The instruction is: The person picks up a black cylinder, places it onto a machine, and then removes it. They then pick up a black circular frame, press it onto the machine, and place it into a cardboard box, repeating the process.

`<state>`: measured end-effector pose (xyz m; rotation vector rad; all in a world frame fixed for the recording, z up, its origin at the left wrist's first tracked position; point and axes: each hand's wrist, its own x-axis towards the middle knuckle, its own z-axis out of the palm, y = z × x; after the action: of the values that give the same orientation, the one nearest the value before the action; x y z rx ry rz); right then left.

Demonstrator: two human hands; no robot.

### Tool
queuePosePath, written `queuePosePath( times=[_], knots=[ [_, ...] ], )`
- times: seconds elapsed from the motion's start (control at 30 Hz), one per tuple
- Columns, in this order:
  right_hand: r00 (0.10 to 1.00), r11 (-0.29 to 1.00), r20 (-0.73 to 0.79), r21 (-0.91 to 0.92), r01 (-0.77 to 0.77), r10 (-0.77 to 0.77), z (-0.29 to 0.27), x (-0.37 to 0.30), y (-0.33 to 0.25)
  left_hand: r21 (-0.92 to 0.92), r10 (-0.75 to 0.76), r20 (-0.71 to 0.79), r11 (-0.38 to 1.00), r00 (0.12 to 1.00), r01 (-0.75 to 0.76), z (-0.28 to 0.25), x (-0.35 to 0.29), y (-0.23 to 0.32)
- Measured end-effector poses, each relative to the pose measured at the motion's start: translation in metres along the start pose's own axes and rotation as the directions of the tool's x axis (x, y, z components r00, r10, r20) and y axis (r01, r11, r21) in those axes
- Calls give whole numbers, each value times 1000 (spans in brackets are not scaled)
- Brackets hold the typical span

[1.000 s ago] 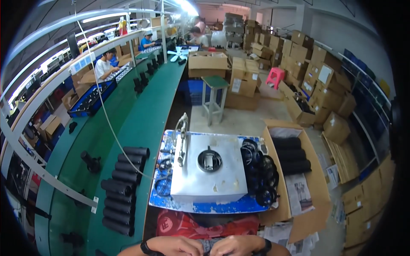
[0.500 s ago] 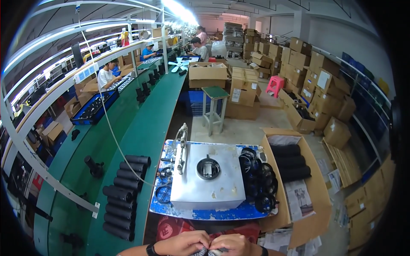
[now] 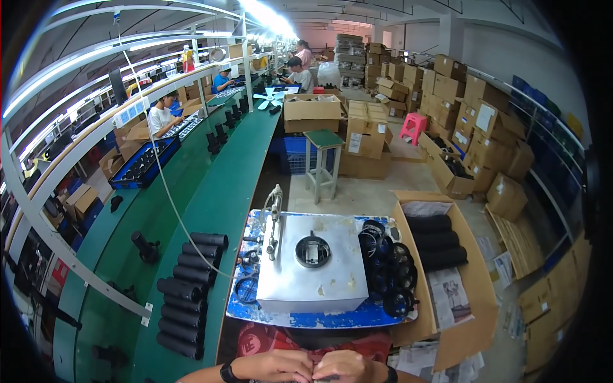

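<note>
My left hand [image 3: 278,366] and my right hand [image 3: 345,366] meet at the lower edge, over a red cloth [image 3: 255,339] on my lap. Both are closed with fingertips pinched together; what they grip is mostly hidden below the picture's edge. Beyond them stands a silver metal box [image 3: 313,290] on a chipped blue board [image 3: 306,321]. A round black ring [image 3: 313,251] lies on the box top, around an opening or fixture. To its left rises a metal clamp-like fitting [image 3: 273,223]. Glossy black round parts [image 3: 389,268] are heaped on the board's right.
Black cylinders [image 3: 185,313] lie in a row on the green workbench [image 3: 220,185] at left. An open carton [image 3: 482,319] with black tubes [image 3: 440,255] stands at right. A stool [image 3: 322,140], stacked cartons [image 3: 367,131] and co-workers [image 3: 163,118] are farther off.
My fingers have drawn closer together. The striped grey piece that showed between them is now nearly hidden. The whole view has shifted slightly.
</note>
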<state>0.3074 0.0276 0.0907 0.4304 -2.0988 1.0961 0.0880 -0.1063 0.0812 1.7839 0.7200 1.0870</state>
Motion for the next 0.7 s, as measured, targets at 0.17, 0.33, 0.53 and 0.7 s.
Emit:
queuePosePath(
  times=[0.17, 0.33, 0.53, 0.7],
  knots=[
    [997, 998, 46, 27, 61, -62, -1, 2, 0, 74, 39, 15, 996, 999, -40, 1, 1, 6],
    [997, 998, 54, -9, 62, -61, 0, 2, 3, 231, 112, 36, 966, 993, -117, -9, 6, 18],
    [992, 999, 124, 32, 12, -16, 0, 4, 6, 385, 159, 46, 908, 986, -164, -7, -7, 12],
    [956, 964, 292, 244, -105, 30, -11, 8, 13, 302, 201, 34, 932, 979, -202, -7, 5, 23]
  ],
)
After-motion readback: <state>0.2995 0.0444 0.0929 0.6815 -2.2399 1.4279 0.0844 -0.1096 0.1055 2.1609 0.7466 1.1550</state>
